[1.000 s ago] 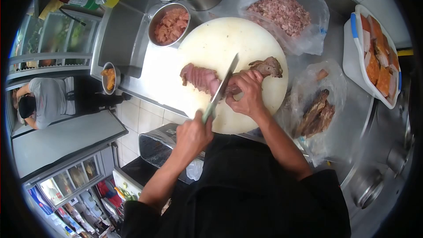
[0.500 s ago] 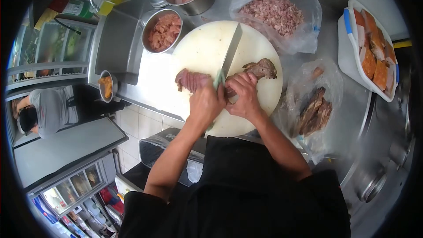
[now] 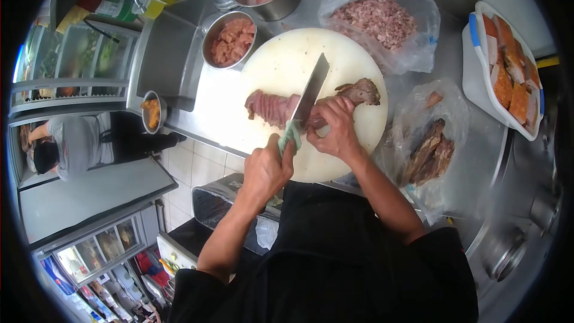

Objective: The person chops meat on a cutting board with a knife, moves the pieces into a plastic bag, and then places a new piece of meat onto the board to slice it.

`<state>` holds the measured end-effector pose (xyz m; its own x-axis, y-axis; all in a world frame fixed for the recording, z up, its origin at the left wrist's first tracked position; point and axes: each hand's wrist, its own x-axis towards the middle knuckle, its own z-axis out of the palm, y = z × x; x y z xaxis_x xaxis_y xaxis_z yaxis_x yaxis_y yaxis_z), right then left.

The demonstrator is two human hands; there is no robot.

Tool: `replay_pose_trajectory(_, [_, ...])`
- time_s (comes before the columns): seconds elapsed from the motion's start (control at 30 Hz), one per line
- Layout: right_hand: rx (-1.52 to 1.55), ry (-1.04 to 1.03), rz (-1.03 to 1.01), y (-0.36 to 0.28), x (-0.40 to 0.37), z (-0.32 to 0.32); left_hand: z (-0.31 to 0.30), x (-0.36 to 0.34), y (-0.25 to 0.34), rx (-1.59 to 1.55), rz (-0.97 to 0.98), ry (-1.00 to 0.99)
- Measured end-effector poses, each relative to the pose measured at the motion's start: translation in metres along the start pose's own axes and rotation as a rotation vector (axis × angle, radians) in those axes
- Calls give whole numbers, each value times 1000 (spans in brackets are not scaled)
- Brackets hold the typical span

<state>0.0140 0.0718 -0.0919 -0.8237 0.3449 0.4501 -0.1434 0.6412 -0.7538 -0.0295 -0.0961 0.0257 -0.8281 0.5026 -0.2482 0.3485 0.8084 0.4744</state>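
Observation:
On a round white cutting board (image 3: 281, 54) lies a long piece of cooked meat (image 3: 362, 91), dark outside, its left part cut into pink slices (image 3: 267, 108). My left hand (image 3: 266, 169) is closed round the pale green, wrapped-looking handle of a large knife (image 3: 313, 87). The blade points up and away, crossing the meat at the end of the slices. My right hand (image 3: 336, 127) presses on the uncut part just right of the blade, fingers bent over it and hiding some of the meat.
Behind the board are a metal bowl of raw meat (image 3: 232, 42), a pot (image 3: 286, 9) and a bag of diced meat (image 3: 382, 21). Bagged dark meat (image 3: 431, 152) and a white tub (image 3: 475, 78) of browned slabs stand right. A sink (image 3: 170, 63) and another person (image 3: 75, 140) are left.
My left hand has drawn the knife back toward my body, showing more of the green handle. My right hand stays on the meat. The whole view has shifted slightly.

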Motion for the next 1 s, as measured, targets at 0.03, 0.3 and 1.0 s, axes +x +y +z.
replay_pose_trajectory(0.03, [2,10,10,1,0,1,1,-6,-1,46,-3,-15])
replay_pose_trajectory(0.3, [21,3,28,0,-2,-1,1,-41,-17,116,-9,-80])
replay_pose_trajectory(1.0, [35,-66,-15,0,2,-5,24,112,14,-161,71,29])
